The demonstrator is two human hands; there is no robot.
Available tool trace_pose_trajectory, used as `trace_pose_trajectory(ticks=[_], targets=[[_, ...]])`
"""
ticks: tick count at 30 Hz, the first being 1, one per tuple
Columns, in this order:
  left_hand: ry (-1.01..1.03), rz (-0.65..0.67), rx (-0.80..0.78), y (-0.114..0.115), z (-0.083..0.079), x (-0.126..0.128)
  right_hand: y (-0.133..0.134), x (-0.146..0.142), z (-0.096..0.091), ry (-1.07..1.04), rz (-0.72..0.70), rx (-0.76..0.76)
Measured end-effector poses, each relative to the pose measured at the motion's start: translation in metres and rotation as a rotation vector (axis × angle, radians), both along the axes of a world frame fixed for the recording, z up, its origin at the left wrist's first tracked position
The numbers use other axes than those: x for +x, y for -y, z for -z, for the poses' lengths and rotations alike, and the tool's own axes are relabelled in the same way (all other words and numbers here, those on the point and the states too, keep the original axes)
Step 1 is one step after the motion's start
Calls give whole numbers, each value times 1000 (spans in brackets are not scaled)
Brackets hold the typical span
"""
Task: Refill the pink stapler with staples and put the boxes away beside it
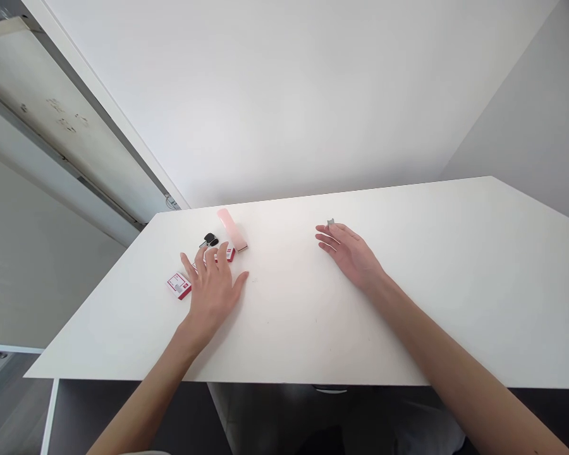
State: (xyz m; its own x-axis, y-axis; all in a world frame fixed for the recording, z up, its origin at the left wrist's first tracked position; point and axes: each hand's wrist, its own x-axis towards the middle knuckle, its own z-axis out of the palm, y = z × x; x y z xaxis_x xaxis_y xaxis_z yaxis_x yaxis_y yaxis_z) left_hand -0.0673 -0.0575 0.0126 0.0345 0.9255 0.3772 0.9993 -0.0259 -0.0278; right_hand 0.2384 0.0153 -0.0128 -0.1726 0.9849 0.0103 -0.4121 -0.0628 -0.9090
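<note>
From my remote seat I saw the right hand (353, 254) loosely curled, a small grey piece (330, 222) pinched at its thumb tip. The left hand (212, 294) was spread over a red-and-white box (231, 255); I couldn't tell whether it touched. A second box (179, 285) lay just left of it; a black-headed key (211, 239) and a long pink object (232, 229) lay beyond its fingers.
</note>
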Motion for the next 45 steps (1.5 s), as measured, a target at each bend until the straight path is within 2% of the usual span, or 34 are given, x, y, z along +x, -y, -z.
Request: trace_pose_trajectory(ticks=[3, 7, 10, 14, 18, 22, 27, 32, 37, 45], targets=[[-20, 31, -16, -9, -1, -7, 0, 0, 0, -1, -14, -1], [-33, 93, -115, -19, -1, -28, -1, 1, -1, 8, -28, -6], [-25, 144, -156, -20, -3, -38, -1, 1, -2, -19, -38, -22], [-15, 202, -163, -15, -8, -41, -1, 0, -3, -11, -38, -26], [18, 309, -113, -2, -8, -25, -1, 0, -3, -19, -58, -32], [113, 505, -63, 9, 0, 10, 2, 0, -4, -35, -134, -11], [378, 656, 26, -6, 9, 48, 7, 0, -8, 42, -245, 45], [567, 647, 43, -28, 13, 63, 11, -1, -13, 222, -171, 160], [659, 600, 38, -30, 14, 66, 14, -1, -20, 397, -162, 198], [798, 613, -47, -29, 14, 67, 12, -3, -20, 410, -229, 220]])
